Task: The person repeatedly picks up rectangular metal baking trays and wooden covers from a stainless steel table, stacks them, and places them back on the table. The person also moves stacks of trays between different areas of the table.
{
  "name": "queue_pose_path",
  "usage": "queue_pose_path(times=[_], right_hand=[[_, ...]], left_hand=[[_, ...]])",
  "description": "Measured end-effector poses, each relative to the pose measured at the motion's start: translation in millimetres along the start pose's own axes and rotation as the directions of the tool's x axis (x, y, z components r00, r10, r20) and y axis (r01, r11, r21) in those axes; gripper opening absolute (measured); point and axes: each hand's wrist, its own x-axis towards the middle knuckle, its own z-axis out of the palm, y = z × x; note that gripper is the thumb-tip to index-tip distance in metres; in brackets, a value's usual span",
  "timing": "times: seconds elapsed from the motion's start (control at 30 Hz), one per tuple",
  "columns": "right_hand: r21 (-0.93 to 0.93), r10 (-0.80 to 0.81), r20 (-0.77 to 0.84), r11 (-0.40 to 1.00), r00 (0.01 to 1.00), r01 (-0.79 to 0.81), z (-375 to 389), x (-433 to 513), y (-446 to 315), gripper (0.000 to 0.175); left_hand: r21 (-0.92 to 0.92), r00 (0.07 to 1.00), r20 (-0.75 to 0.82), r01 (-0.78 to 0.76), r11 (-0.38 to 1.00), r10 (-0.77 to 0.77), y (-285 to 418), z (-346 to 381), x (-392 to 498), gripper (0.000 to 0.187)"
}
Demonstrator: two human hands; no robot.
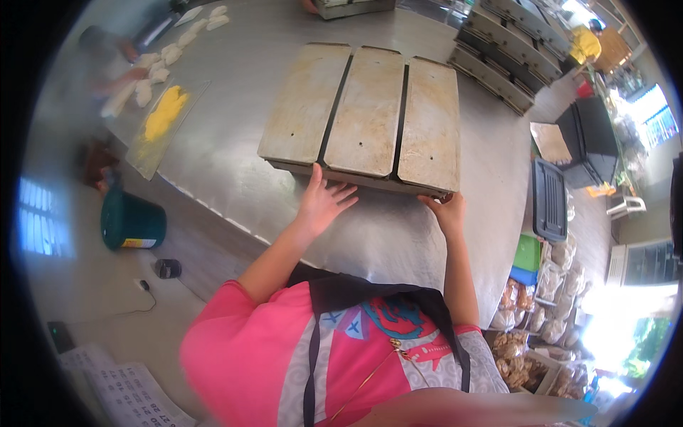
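Observation:
In front of me on the metal table lies a set of three joined metal loaf pans (364,115), with stained flat faces upward and a small hole near each front end. My left hand (326,202) is at its front edge, thumb up by the gap between the left and middle pans, fingers spread apart. At the front right corner, the bent fingers and thumb of my right hand (449,211) grip the rim. The underside of the set is hidden.
Stacked pan sets (507,53) stand at the back right, another pan (355,8) at the far edge. Dough pieces (157,69) and a sheet with yellow spread (166,113) lie left, near a blurred person's arms (114,80). A green bucket (133,219) is beside the metal table (229,176).

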Motion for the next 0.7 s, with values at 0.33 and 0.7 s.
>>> queue_pose_path(times=[0.33, 0.7], right_hand=[[0.189, -0.068, -0.041, 0.979, 0.997, 0.074, 70.5, 39.7, 0.0, 0.080], [0.397, 0.019, -0.137, 0.917, 0.990, 0.037, 59.0, -16.8, 31.1, 0.053]], left_hand=[[-0.137, 0.998, 0.060, -0.029, 0.990, 0.037, 45.7, 0.7, 44.6, 0.123], [-0.069, 0.969, -0.192, -0.170, 0.983, 0.154, 52.0, -21.1, 45.5, 0.116]])
